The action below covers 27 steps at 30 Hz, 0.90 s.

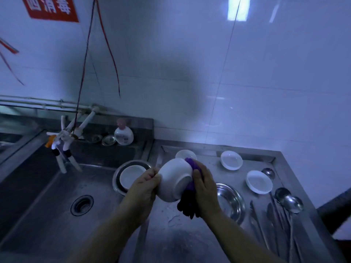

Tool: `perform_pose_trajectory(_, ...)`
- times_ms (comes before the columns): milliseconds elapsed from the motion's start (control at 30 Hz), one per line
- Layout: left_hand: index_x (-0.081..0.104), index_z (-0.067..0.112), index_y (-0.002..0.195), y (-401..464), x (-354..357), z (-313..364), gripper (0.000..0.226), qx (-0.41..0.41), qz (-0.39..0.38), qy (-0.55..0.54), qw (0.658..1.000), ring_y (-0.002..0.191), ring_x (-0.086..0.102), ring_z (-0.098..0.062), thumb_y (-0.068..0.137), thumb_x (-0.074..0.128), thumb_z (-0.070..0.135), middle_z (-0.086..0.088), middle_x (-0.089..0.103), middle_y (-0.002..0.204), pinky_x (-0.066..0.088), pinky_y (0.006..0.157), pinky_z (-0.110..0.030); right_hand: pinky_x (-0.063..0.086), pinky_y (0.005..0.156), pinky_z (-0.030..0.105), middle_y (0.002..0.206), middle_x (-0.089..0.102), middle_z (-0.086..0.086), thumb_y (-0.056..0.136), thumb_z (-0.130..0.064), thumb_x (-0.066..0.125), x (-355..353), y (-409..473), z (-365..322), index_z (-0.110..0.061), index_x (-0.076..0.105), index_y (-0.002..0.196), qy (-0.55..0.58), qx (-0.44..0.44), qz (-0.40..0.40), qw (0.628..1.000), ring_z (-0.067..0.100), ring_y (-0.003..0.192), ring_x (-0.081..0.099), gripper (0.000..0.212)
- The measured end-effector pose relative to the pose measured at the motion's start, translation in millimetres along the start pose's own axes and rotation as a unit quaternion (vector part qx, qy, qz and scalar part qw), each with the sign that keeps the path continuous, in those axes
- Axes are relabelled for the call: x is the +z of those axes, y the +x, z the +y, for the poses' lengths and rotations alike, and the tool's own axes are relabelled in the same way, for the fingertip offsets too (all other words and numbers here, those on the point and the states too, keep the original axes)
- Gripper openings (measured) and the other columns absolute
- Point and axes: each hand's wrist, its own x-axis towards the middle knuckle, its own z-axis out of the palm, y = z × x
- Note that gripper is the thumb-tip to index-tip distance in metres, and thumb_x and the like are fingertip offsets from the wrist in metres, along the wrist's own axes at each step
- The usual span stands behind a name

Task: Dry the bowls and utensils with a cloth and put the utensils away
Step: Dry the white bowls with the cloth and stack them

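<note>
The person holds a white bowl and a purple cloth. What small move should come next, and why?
Probably turn the white bowl a little in the left hand so the purple cloth, pressed by the right hand, reaches a new part. The cloth covers only one side of the bowl now.

Scene is reading dim, with a strong blue cast. Light is coming from behind and above: a bright rectangular reflection is glaring on the glossy wall tiles, upper right of the large soft head shadow. Wide-angle lens is bending the sink edges outward. Corners are darkening; detail is looking soft and smeared throughout.
</note>
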Motion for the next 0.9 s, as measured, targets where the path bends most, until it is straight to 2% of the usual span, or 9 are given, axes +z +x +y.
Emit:
perform_pose_trajectory(100, 0.063, 0.011, 0.090, 23, -28, 9, 0.020, -0.009, 0.054, 0.012, 0.998, 0.077, 0.062, -0.019, 0.095, 0.044, 0.009, -0.008, 0.068, 0.086, 0.052, 0.065, -0.030, 0.047, 0.092, 0.039, 0.111, 0.059, -0.005, 0.100, -0.017, 0.048, 17, 4, 23, -0.042, 0.055, 0.111, -0.050, 0.031, 0.006, 0.998, 0.008, 0.102, 0.055, 0.029)
perform_pose_trajectory(200, 0.063, 0.020, 0.082, 54, -66, 12, 0.024, 0.052, 0.124, 0.231, 0.964, 0.069, 0.056, -0.012, 0.094, 0.048, 0.005, 0.001, 0.063, 0.078, 0.047, 0.054, -0.020, 0.048, 0.091, 0.043, 0.110, 0.060, 0.002, 0.099, -0.011, 0.047, 29, 4, 46, -0.028, 0.057, 0.118, -0.088, 0.061, 0.013, 0.994, 0.019, 0.102, 0.057, 0.027)
perform_pose_trajectory(267, 0.060, 0.023, 0.081, 73, -93, 3, 0.020, 0.083, 0.121, 0.398, 0.905, 0.068, 0.054, -0.012, 0.092, 0.050, 0.009, 0.002, 0.060, 0.076, 0.041, 0.054, -0.022, 0.048, 0.091, 0.042, 0.110, 0.060, -0.001, 0.099, -0.011, 0.047, 35, 3, 57, -0.026, 0.057, 0.118, -0.112, 0.072, 0.020, 0.991, 0.018, 0.101, 0.056, 0.027)
perform_pose_trajectory(333, 0.053, 0.025, 0.076, 87, -116, -11, 0.017, 0.096, 0.111, 0.563, 0.813, 0.063, 0.053, -0.014, 0.092, 0.048, 0.020, 0.005, 0.056, 0.068, 0.036, 0.053, -0.026, 0.046, 0.091, 0.036, 0.107, 0.060, -0.006, 0.099, -0.009, 0.048, 38, 2, 64, -0.031, 0.056, 0.114, -0.116, 0.076, 0.035, 0.990, 0.016, 0.101, 0.056, 0.028)
perform_pose_trajectory(467, 0.062, 0.018, 0.094, 103, -143, -35, 0.018, 0.126, 0.020, 0.717, 0.685, 0.076, 0.063, -0.023, 0.095, 0.046, 0.026, -0.002, 0.068, 0.084, 0.047, 0.069, -0.030, 0.042, 0.091, 0.029, 0.108, 0.058, -0.006, 0.098, -0.010, 0.049, 40, -1, 75, -0.032, 0.054, 0.112, -0.128, 0.105, 0.043, 0.985, 0.015, 0.102, 0.055, 0.027)
perform_pose_trajectory(533, 0.068, 0.012, 0.086, 104, -147, -40, 0.008, 0.162, -0.016, 0.761, 0.628, 0.066, 0.066, -0.027, 0.080, 0.069, 0.017, -0.009, 0.069, 0.075, 0.051, 0.059, -0.032, 0.042, 0.090, 0.029, 0.108, 0.058, -0.003, 0.098, -0.010, 0.049, 39, -2, 81, -0.031, 0.054, 0.112, -0.126, 0.121, 0.049, 0.983, 0.017, 0.103, 0.055, 0.026)
perform_pose_trajectory(600, 0.070, 0.010, 0.070, 104, -149, -46, 0.028, 0.214, -0.041, 0.780, 0.586, 0.046, 0.061, -0.027, 0.049, 0.088, 0.004, -0.009, 0.064, 0.055, 0.048, 0.038, -0.029, 0.045, 0.092, 0.035, 0.109, 0.059, 0.000, 0.098, -0.009, 0.049, 38, -2, 84, -0.029, 0.055, 0.112, -0.126, 0.129, 0.055, 0.982, 0.019, 0.103, 0.056, 0.025)
perform_pose_trajectory(733, 0.069, 0.009, 0.059, 107, -152, -51, 0.038, 0.255, -0.031, 0.776, 0.576, 0.036, 0.055, -0.024, 0.029, 0.090, -0.002, -0.006, 0.058, 0.046, 0.039, 0.032, -0.021, 0.047, 0.095, 0.046, 0.112, 0.059, 0.003, 0.098, -0.010, 0.049, 37, -4, 90, -0.028, 0.054, 0.114, -0.137, 0.145, 0.055, 0.978, 0.020, 0.104, 0.056, 0.024)
perform_pose_trajectory(900, 0.068, 0.007, 0.058, 110, -158, -61, 0.039, 0.260, -0.041, 0.763, 0.591, 0.036, 0.054, -0.024, 0.027, 0.088, -0.005, -0.008, 0.057, 0.045, 0.040, 0.033, -0.020, 0.046, 0.096, 0.050, 0.117, 0.057, 0.003, 0.099, -0.013, 0.048, 37, -5, 94, -0.023, 0.055, 0.120, -0.133, 0.169, 0.051, 0.975, 0.022, 0.109, 0.054, 0.025)
